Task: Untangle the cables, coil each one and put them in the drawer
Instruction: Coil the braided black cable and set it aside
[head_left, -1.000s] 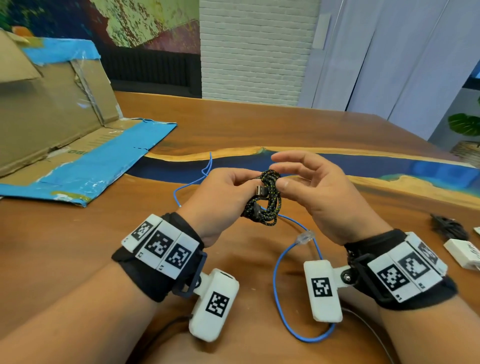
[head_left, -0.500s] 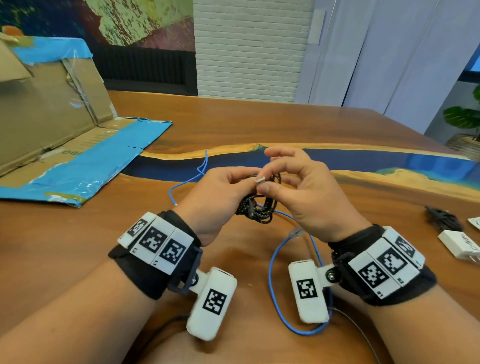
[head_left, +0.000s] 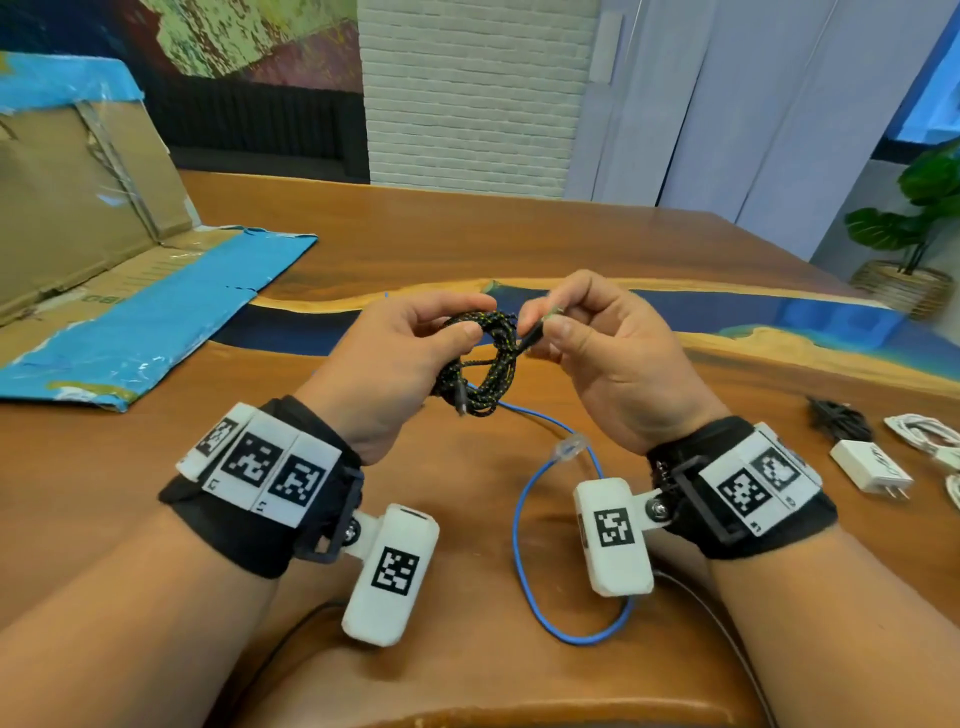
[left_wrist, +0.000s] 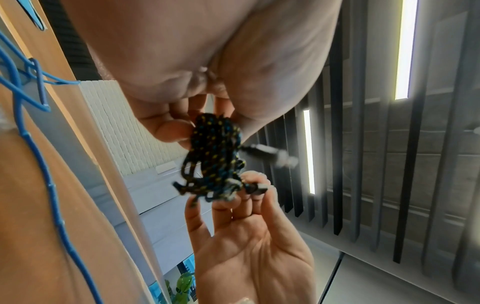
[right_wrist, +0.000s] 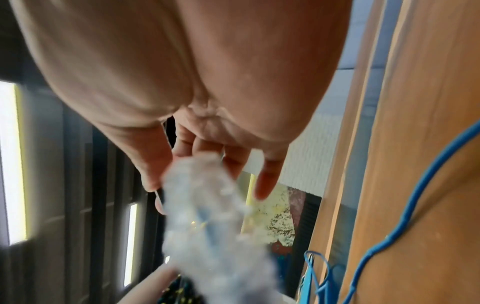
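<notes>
A black braided cable (head_left: 480, 364) with yellow flecks is wound into a small coil above the wooden table (head_left: 130, 493). My left hand (head_left: 410, 353) holds the coil between thumb and fingers; the left wrist view shows the coil (left_wrist: 213, 156) in that grip. My right hand (head_left: 587, 353) pinches the cable's plug end (head_left: 540, 325) just right of the coil, also seen as the plug (left_wrist: 255, 188) in the left wrist view. A blue cable (head_left: 524, 519) with a clear connector lies loose on the table under my hands. In the right wrist view the held part is a pale blur.
A flattened cardboard box (head_left: 93, 260) with blue tape lies at the left. At the right edge are a black cable bundle (head_left: 836, 418), a white charger (head_left: 870, 470) and white cables (head_left: 924, 431). A potted plant (head_left: 914, 249) stands beyond the table. No drawer is in view.
My right hand went from loose fingers over the coil to pinching the plug end and has drawn it out to the right. The left hand keeps hold of the coil.
</notes>
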